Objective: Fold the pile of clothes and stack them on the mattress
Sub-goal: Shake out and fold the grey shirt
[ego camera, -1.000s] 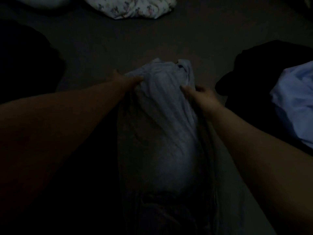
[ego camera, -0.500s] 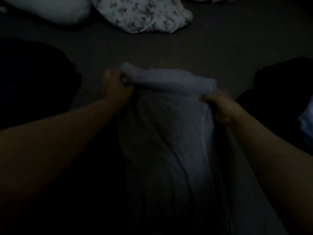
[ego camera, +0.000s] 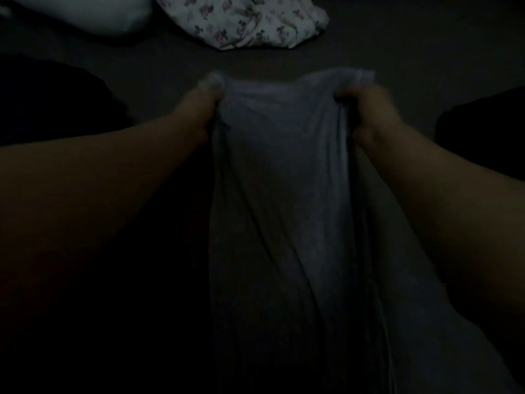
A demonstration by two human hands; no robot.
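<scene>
We hold the pale grey soft cloth garment [ego camera: 284, 172] taut above the dark mattress [ego camera: 369, 52], left hand [ego camera: 196, 109] and right hand [ego camera: 372, 112] each clamped on a top corner, to straighten it for folding.

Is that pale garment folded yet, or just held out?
Held out, not folded: the left hand and right hand grip the garment's top corners, stretching its edge while the rest hangs toward the person.

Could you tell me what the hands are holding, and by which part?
A pale garment: left hand and right hand each grip a far corner.
</scene>
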